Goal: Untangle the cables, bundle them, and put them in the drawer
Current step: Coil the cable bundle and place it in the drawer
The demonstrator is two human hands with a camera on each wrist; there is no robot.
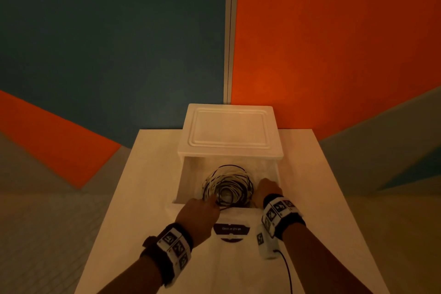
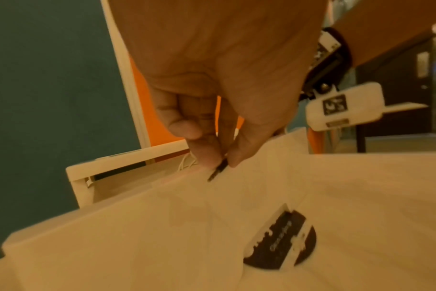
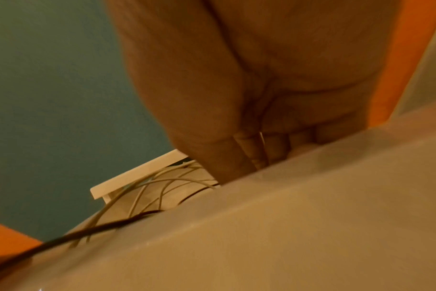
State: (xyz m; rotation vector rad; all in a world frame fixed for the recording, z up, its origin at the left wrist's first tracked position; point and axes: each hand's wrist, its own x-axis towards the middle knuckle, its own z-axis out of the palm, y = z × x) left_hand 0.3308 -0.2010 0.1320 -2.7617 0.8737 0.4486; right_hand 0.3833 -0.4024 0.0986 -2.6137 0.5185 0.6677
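A coil of black and white cables (image 1: 226,186) lies in the pulled-out white drawer (image 1: 181,184) of a small drawer unit (image 1: 229,129). My left hand (image 1: 216,200) is at the coil's near left edge. In the left wrist view this hand (image 2: 222,159) pinches a black cable end (image 2: 215,173) between thumb and fingers, just above the drawer front. My right hand (image 1: 265,188) reaches down into the drawer at the coil's right side. Its curled fingers (image 3: 256,155) dip behind the drawer front (image 3: 311,216), with a thin pale strand between them. Pale loops (image 3: 162,183) and a black strand (image 3: 100,228) rise beside it.
The drawer unit stands at the back of a white table (image 1: 143,198), against teal and orange wall panels. The drawer front carries a dark label (image 1: 231,229). A black lead (image 1: 286,270) hangs from my right wrist camera. Table edges drop off left and right.
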